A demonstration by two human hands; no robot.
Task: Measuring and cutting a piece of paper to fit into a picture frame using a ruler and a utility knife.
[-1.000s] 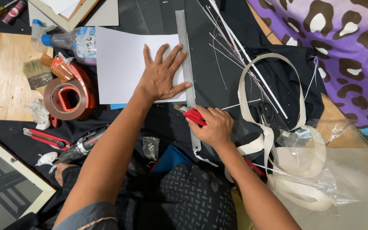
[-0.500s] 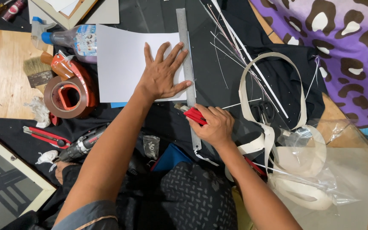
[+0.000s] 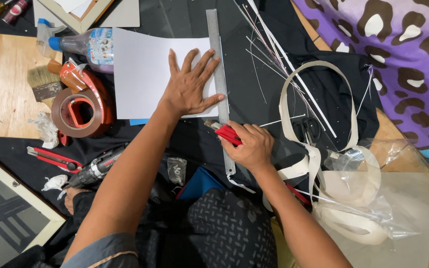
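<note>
Two bare hands work over a black cloth-covered work surface (image 3: pixel 254 59) that fills most of the head view. The largest thing under them is a flat white rectangular sheet of paper (image 3: pixel 142 74), smooth and matt, lying at about 11 o'clock from the picture's middle. Along its right edge runs a long thin grey metal ruler (image 3: pixel 219 84), its long axis nearly 12 to 6 o'clock, the top end tipped slightly toward 11; it touches the paper's edge and reaches down past it.

The left hand (image 3: pixel 189 89) lies palm-down with fingers spread wide and flat, pressing on the paper, the fingertips resting on the ruler; it grips nothing. The right hand (image 3: pixel 249 146), at 5 o'clock from the left hand, is curled tight around a red plastic utility knife (image 3: pixel 227 134). The knife's long axis runs from 4 toward 10 o'clock, its metal tip pointing up-left and meeting the ruler just below the paper's lower right corner.

At 9 o'clock from the paper sits a round orange tape dispenser with a brown tape roll (image 3: pixel 80 111), then a clear plastic bottle with a blue cap (image 3: pixel 80 45), and a bristly flat paintbrush (image 3: pixel 43 84). At 3 o'clock lie loops of cream flat strip (image 3: pixel 319 99) and thin white slivers (image 3: pixel 274 49).
</note>
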